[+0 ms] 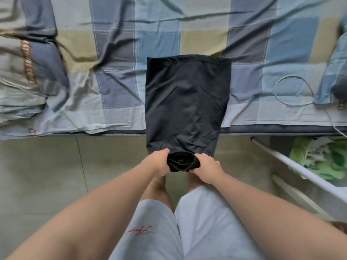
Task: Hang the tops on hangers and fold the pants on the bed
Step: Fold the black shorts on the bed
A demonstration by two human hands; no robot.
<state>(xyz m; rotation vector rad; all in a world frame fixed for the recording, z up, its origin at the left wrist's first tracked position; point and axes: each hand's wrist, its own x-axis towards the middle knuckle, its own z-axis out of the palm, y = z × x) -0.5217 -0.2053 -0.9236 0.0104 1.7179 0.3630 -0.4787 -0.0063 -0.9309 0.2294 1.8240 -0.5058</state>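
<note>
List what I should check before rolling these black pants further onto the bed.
1. Grip of left hand on rolled end: ok.
2. Grip of right hand on it: ok.
3. Far part of black pants flat on plaid sheet: ok, light creases.
4. Pants fully on the sheet: not ok, the near part overhangs the edge.
5. Pants apart from white cable: ok.
6. Roll tightness: cannot tell.

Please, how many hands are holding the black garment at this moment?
2. The left hand grips the left side of the rolled near end of the black fabric pants; the right hand grips the right side. Both are fully visible.
</note>
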